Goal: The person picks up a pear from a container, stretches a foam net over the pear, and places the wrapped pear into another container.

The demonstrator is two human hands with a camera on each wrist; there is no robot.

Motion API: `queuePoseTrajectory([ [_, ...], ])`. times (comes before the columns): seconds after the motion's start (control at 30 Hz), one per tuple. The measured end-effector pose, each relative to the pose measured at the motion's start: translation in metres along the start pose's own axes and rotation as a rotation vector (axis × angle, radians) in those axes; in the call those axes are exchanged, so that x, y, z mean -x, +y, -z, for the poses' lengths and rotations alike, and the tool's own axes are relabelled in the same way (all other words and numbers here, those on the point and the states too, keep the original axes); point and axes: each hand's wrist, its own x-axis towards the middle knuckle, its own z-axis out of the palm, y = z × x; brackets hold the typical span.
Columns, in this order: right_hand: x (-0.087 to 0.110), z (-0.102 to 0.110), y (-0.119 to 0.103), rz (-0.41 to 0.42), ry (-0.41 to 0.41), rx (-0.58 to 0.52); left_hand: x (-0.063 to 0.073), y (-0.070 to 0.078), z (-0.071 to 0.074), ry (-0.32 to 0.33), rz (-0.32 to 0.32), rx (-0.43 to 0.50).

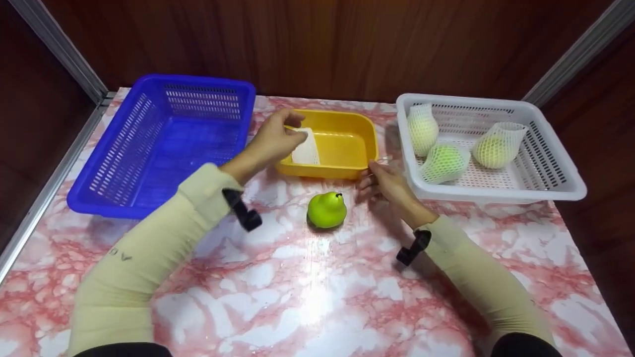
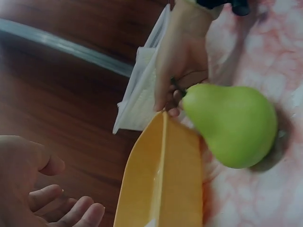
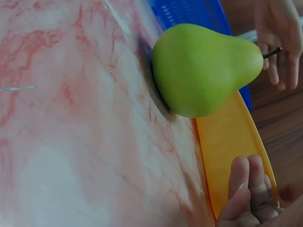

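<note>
A green pear [image 1: 327, 210] with a dark stem stands on the marbled table in front of a yellow plastic basin [image 1: 347, 172]. Inside the basin's left part lies a white foam net sleeve [image 1: 306, 148]. Over that left part hovers my left hand [image 1: 282, 135]; in the left wrist view its fingers [image 2: 78, 210] are loosely bent with nothing between them. At the basin's near right corner my right hand [image 1: 389, 186] holds the rim, thumb at the edge and fingers along the outer wall. The right wrist view shows those fingers [image 3: 255, 184] against the yellow side.
To the left stands a blue basket [image 1: 149, 210] with slotted walls. On the right, a white basket [image 1: 501, 194] contains several fruits in foam nets, among them a greener one [image 1: 446, 161]. Brown wood panels [image 1: 337, 44] enclose the table at the back and sides.
</note>
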Motion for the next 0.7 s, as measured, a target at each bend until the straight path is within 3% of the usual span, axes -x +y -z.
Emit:
queuePoseTrajectory([
  [0.23,-0.006,-0.001,0.000,-0.027,0.025,-0.028,-0.034,-0.003,0.001,0.042,0.140,-0.044],
  [0.43,-0.007,-0.001,-0.002,-0.009,0.019,-0.051,-0.056,-0.008,0.000,-0.021,0.294,-0.025],
  [0.6,-0.007,0.000,-0.002,-0.015,0.029,-0.005,-0.072,-0.012,-0.005,-0.043,0.476,-0.155],
  [0.7,-0.007,0.001,-0.002,-0.020,0.035,0.020,-0.080,-0.013,-0.008,-0.067,0.553,-0.256],
])
